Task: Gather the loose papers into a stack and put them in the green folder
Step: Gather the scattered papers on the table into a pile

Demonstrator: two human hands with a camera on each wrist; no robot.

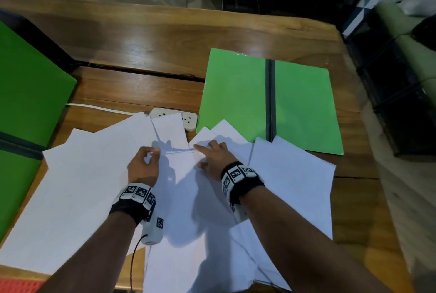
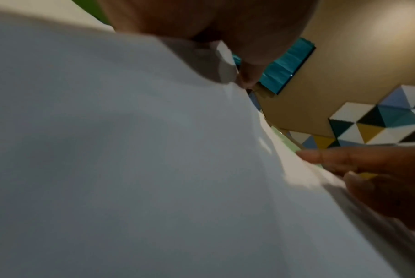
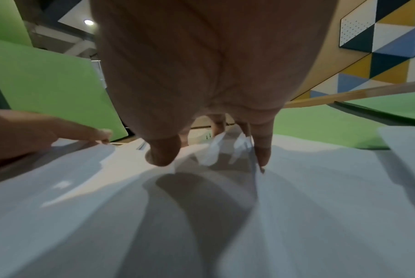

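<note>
Several loose white papers lie fanned across the near half of the wooden table. The green folder lies open and flat at the right behind them, its dark spine down the middle; paper corners overlap its near edge. My left hand curls its thumb and fingers around the far edge of a sheet in the middle. In the left wrist view that sheet fills the picture. My right hand rests just to the right, thumb and fingers pressing on the papers.
A white power strip with its cable lies just beyond the papers, partly covered. Green panels stand at the table's left. The table's right edge runs close to the folder. Dark crates and green seats stand beyond.
</note>
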